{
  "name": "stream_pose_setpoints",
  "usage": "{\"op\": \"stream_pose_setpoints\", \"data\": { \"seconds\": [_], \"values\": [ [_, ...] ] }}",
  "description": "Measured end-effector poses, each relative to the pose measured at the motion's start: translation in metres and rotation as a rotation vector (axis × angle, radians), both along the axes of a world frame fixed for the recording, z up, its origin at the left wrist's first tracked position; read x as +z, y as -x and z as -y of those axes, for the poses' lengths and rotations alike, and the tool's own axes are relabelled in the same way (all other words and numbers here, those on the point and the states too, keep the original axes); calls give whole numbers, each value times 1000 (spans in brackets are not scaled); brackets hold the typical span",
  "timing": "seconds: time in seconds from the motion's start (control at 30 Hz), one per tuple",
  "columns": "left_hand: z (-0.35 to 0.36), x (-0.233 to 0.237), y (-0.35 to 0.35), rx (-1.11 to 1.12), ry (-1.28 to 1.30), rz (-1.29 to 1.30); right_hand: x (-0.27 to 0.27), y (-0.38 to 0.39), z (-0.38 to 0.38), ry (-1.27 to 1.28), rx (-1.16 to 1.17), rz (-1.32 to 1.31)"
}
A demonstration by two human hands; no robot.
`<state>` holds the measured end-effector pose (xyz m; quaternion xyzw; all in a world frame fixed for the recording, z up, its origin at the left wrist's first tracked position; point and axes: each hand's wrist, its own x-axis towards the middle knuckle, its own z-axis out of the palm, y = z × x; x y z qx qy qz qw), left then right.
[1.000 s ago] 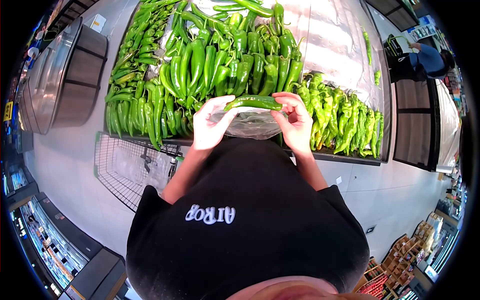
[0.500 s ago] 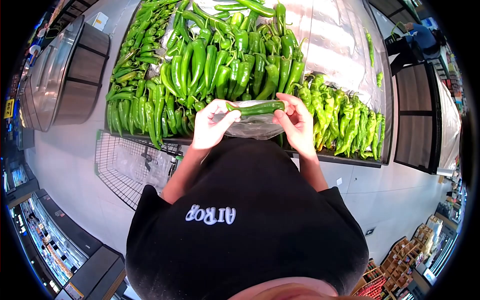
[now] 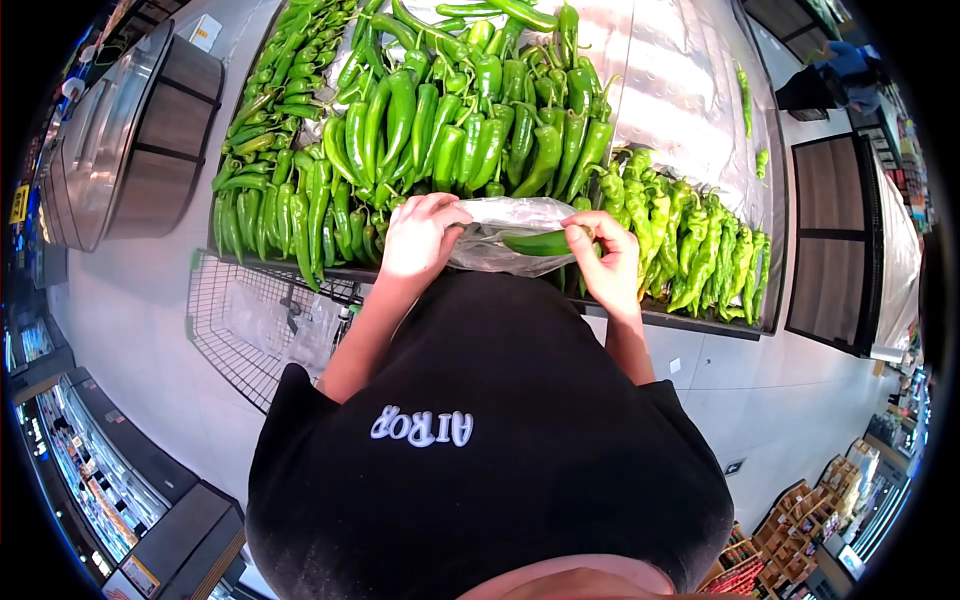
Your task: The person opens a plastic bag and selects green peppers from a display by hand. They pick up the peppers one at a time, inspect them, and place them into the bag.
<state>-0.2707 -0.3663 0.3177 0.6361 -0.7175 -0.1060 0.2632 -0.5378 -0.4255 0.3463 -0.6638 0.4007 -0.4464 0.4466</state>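
A clear plastic bag [image 3: 515, 213] spreads between my two hands, its mouth parted. On its left edge my left hand [image 3: 425, 238] is closed, fingers curled round the plastic. My right hand [image 3: 607, 250] pinches the stem end of a long green pepper [image 3: 537, 243], whose tip points left at the bag's opening. Whether the pepper is inside the plastic or just in front of it is hard to tell. Just beyond the bag lie rows of large green peppers [image 3: 400, 115] on the display.
Pale green wrinkled peppers [image 3: 705, 245] fill the display's near right corner. A wire shopping cart [image 3: 235, 320] holding plastic bags stands at the left below the display's edge. A metal bin [image 3: 120, 140] is farther left. Another person [image 3: 850, 75] is at the upper right.
My left hand has let go of the pepper's left end and now holds the bag's edge. The pepper has shifted right and lower with my right hand, and the bag is spread wider.
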Motion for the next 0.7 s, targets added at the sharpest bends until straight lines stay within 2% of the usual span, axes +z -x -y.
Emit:
{"op": "stream_pose_setpoints", "data": {
  "seconds": [0.1, 0.17, 0.23, 0.3, 0.33, 0.43, 0.57, 0.7],
  "values": [
    [11, 9, 3, 113, -196, -143, 7, -2, -4, 89, 66, -11],
    [17, 2, 1, 111, -63, -202, 12, -8, -3, 109, 114, -12],
    [23, 2, 1, 103, 35, -233, 9, -15, 6, 67, 118, -294],
    [27, 9, 3, 98, 101, -240, -29, -18, 16, 307, 17, -563],
    [29, 6, 3, 113, 132, -218, -33, -15, 19, 341, 63, -598],
    [26, 6, 1, 102, 74, -239, -31, -14, 17, 445, 130, -603],
    [23, 0, 1, 111, 143, -219, -41, -17, 12, 433, 295, -697],
    [21, 1, 0, 119, 168, -218, -53, -18, 18, 484, 254, -708]
  ]
}}
